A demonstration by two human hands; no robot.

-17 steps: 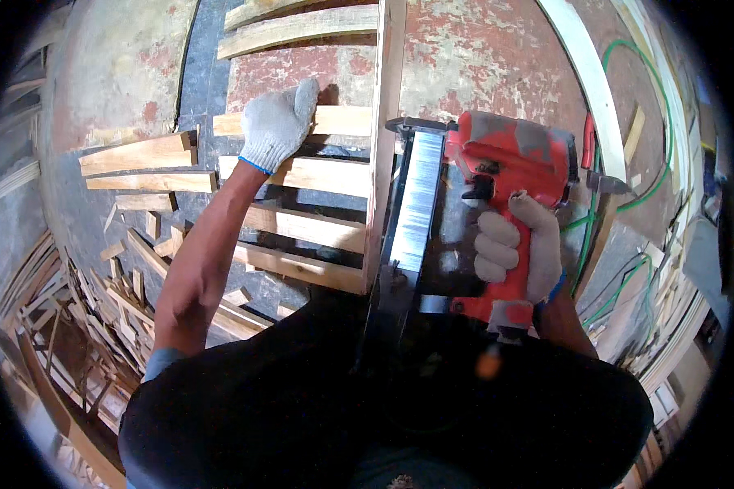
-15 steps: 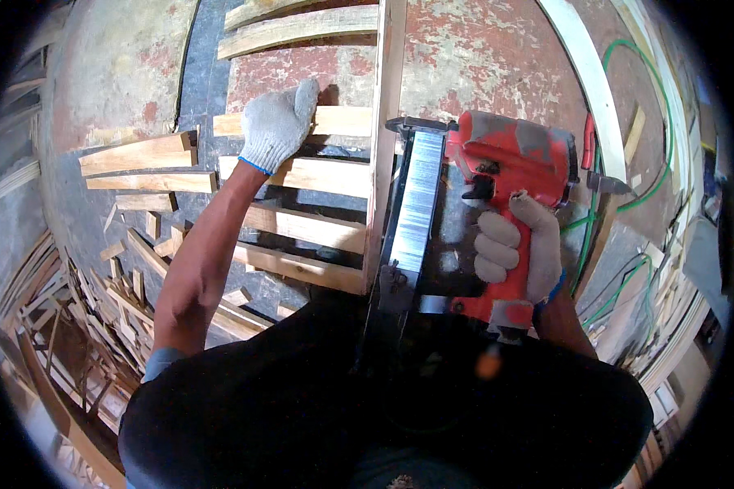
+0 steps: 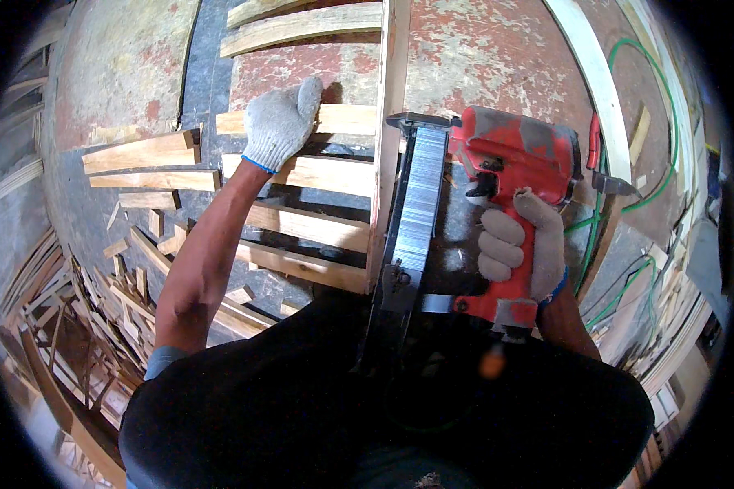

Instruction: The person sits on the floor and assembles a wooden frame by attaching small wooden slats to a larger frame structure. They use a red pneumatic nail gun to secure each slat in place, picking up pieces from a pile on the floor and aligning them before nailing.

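Though still in right-hand fingers [image 3: 500, 247], nail gun [image 3: 523, 143] slightly higher.

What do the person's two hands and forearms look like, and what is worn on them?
The left hand and right hand both wear pale fabric work gloves with blue cuff edging. The visible forearms are bare. A blue-grey sleeve shows near the left elbow; on the right, no sleeve can be seen.
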